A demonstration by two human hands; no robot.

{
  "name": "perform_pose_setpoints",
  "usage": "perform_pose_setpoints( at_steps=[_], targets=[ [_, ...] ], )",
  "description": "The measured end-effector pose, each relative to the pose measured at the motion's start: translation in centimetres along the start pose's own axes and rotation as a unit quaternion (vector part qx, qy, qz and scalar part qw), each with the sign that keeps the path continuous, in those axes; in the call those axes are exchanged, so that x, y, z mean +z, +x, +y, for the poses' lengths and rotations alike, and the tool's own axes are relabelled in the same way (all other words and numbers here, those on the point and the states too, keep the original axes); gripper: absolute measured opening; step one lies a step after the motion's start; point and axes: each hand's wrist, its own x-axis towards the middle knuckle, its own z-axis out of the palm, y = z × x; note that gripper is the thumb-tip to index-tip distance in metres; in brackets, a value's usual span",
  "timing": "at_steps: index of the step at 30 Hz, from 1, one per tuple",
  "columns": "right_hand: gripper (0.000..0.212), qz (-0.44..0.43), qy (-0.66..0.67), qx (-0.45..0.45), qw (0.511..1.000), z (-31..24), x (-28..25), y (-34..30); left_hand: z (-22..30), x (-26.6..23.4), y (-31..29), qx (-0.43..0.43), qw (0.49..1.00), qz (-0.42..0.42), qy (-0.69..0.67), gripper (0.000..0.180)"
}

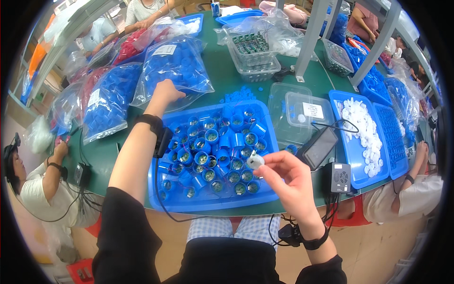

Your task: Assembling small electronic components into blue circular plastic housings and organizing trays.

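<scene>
My left hand point(166, 93) reaches forward to the near end of a clear plastic bag point(198, 85) full of blue cup-shaped parts. One digit sticks out to the right; the other fingers are mostly hidden, so their grip does not show. My right hand point(289, 179) is closed in a pinch on a small round whitish part point(255, 161), held above the right side of a blue tray point(215, 202). In that tray stand and lie many blue cups point(211, 136) with green circuit boards and thin wires inside.
More bagged blue parts point(111, 94) lie at the left. Small blue pieces point(243, 93) are heaped behind the tray. To the right are clear lids point(302, 106), a black device point(319, 147), a power unit point(337, 177) and a tray of white parts point(364, 137). Metal posts point(309, 42) rise behind; co-workers sit around.
</scene>
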Motion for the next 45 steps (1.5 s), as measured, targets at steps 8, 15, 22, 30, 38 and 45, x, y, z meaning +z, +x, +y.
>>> perform_pose_setpoints(
  at_steps=[8,15,22,30,38,45],
  targets=[
    [0.014,-0.002,0.021,0.005,1.0,-0.7,-0.7,-1.2,-0.5,-0.2,-0.1,0.004,0.992,0.113,0.052,0.032],
    [0.017,-0.056,0.164,0.016,0.985,-1.5,0.2,-2.2,1.5,-8.4,-10.4,0.153,0.95,0.227,-0.149,0.035],
    [0.02,-0.006,0.069,-0.146,0.987,-2.8,2.2,-4.5,6.2,-6.8,-27.8,0.353,0.837,0.203,-0.365,0.039],
    [0.025,0.026,-0.015,-0.239,0.971,-4.2,3.4,-6.7,5.6,-3.1,-31.0,0.414,0.775,0.191,-0.437,0.046],
    [0.026,0.035,-0.17,-0.294,0.94,-5.3,4.1,-7.3,6.5,-1.4,-31.9,0.385,0.72,0.246,-0.522,0.049],
    [0.022,0.008,-0.125,-0.241,0.963,-4.3,4.0,-7.3,6.1,-1.8,-32.6,0.403,0.778,0.226,-0.426,0.045]
  ],
)
